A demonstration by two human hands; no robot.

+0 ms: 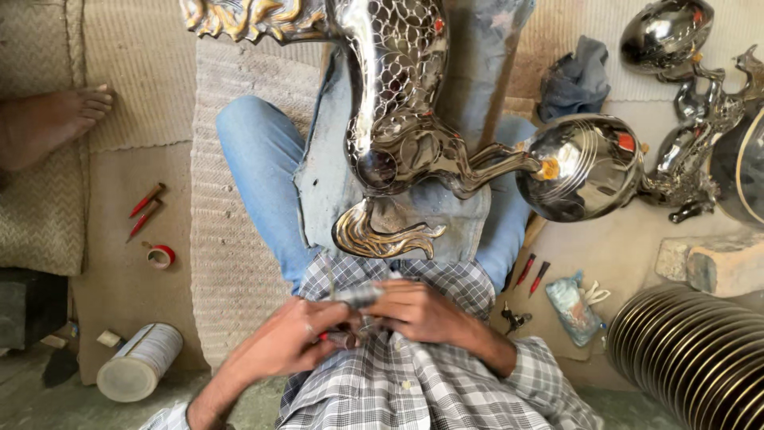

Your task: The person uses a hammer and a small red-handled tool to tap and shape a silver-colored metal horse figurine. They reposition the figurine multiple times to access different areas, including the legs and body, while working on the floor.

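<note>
Balancing that shiny fish sculpture (pixel 395 103) on the lap looked sketchy; one knee shift could've tipped it. Both the left hand (pixel 290 338) and right hand (pixel 422 310) were curled shut around a small metal piece (pixel 358 296).

Woven beige mats (pixel 239 119) cover a dusty floor (pixel 135 207) ahead of the grip, with a ribbed metal duct (pixel 692 350) to its right, a pale brick (pixel 716 263) beyond that, and a white can (pixel 139 362) to its left

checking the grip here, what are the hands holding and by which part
Both the left hand and right hand close on a small silvery object between them; which part they grip cannot be told.
</note>
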